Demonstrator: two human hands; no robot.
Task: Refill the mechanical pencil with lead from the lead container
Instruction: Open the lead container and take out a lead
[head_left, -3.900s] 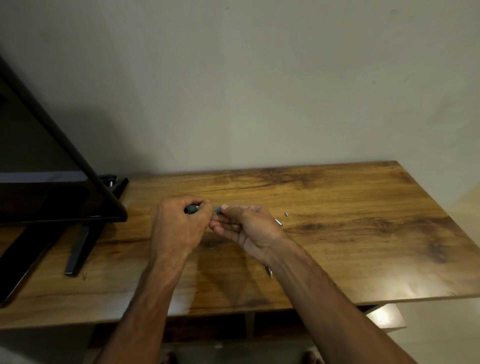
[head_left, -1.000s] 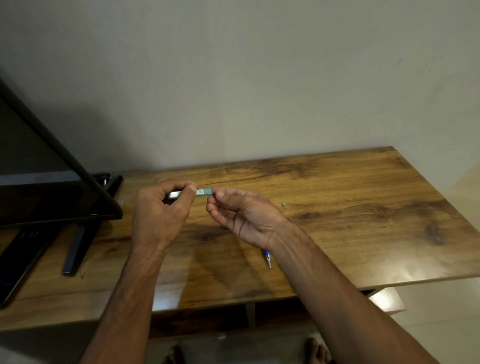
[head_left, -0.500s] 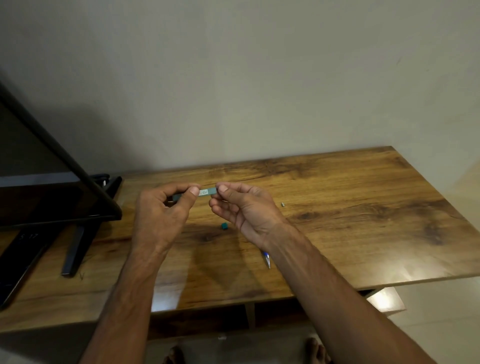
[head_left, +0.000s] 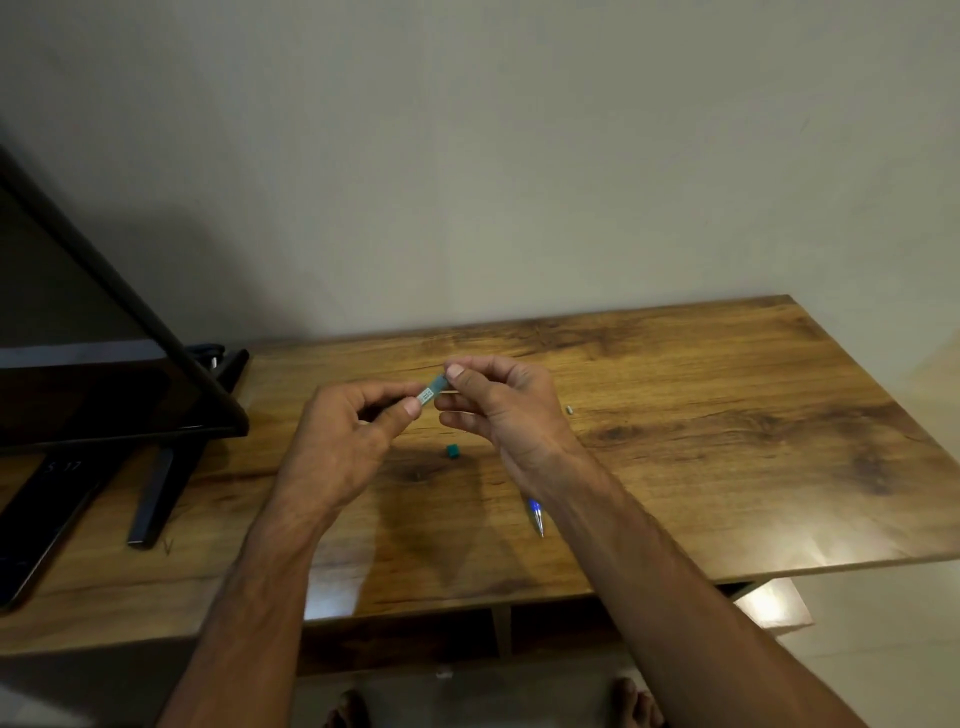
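Note:
My left hand (head_left: 347, 441) pinches the near end of a small teal lead container (head_left: 432, 391) with a white label, holding it tilted above the wooden table (head_left: 727, 467). My right hand (head_left: 498, 410) has thumb and fingertips at the container's far, open end. The container's teal cap (head_left: 452, 451) lies on the table below the hands. The blue mechanical pencil (head_left: 536, 514) lies on the table, mostly hidden under my right forearm, with its metal tip showing. A tiny metal piece (head_left: 569, 410) lies to the right of my right hand.
A black screen (head_left: 78, 364) on black stand legs (head_left: 156, 493) fills the left of the table. A wall rises directly behind the table. Below the table's front edge a shelf and bare feet (head_left: 628, 701) are visible.
The teal cap has come off and now lies on the table. My right hand has closed in on the container's open end, and the container has tilted upward to the right.

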